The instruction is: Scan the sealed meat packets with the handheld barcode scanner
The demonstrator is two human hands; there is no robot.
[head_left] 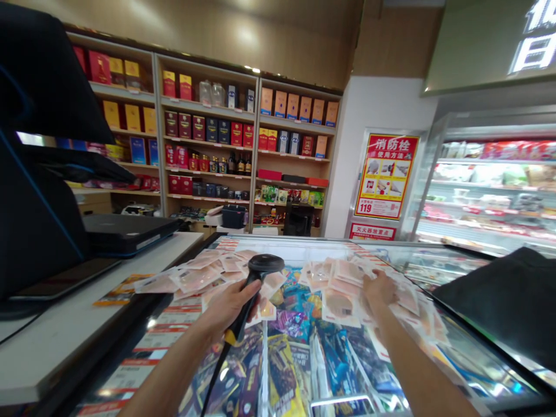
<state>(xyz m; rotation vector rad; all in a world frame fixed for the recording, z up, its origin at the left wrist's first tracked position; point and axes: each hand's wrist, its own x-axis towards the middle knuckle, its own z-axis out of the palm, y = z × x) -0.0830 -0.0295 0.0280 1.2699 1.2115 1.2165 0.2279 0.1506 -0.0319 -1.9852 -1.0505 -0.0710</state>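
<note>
Risk: flat clear packets (341, 284) sit loose and overlapped on the glass freezer top (295, 250), at 3 o'clock from the barcode scanner (266, 265); a sideways push could slide the pile. Cable (214, 379), trailing at 7 o'clock, might snag others. Left hand (237, 304): grip wrapped round scanner handle, forearm toward 1 o'clock. Right hand (381, 289): forearm toward 11, fingers at packets; can't tell if pinching.

A black handheld scanner (266, 264), yellow at its cord end, is held head-up above the freezer lid (304, 251). Flat, clear packets with pale contents are heaped, overlapping, in a left pile (195, 278) near the lid's left edge and a right pile (343, 302) toward its right edge.
</note>
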